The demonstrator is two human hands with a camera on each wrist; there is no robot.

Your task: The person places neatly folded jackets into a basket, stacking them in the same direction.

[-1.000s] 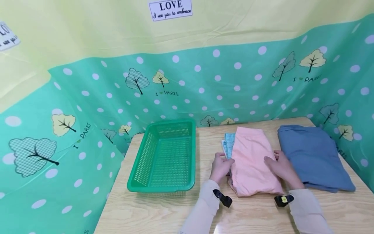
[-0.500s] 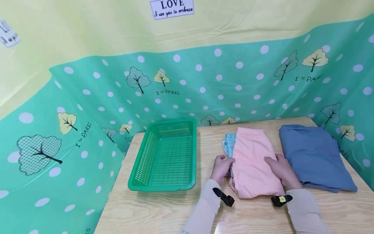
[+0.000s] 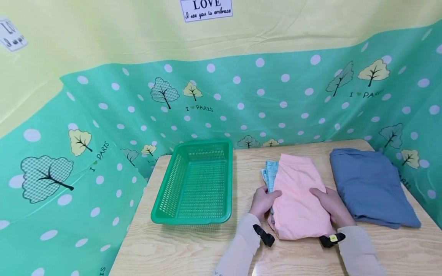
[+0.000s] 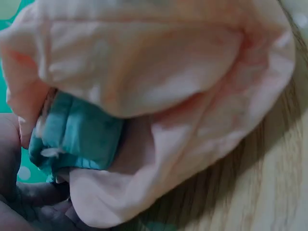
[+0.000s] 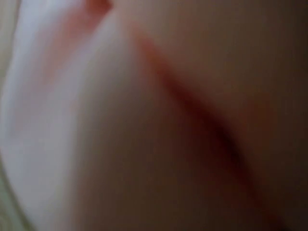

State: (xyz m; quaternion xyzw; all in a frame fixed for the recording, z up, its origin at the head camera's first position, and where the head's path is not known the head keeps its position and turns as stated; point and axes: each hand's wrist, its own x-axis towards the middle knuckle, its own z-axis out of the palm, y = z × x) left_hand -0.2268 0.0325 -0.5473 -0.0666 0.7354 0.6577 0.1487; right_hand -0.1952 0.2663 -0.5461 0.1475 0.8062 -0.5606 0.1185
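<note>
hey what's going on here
Someone holds a folded pink garment from both sides, left grip at its left edge, right grip at its right. Light blue cloth peeks out on its left. A green basket stands farther left on the table; a folded blue garment lies to the right.

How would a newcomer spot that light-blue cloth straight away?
On the wooden table, look right of the green basket to the pink cloth held between the left hand and right hand. The light-blue cloth peeks out along its left edge, beyond the left hand. Only a narrow strip shows, paler than the big slate-blue cloth at right.
</note>
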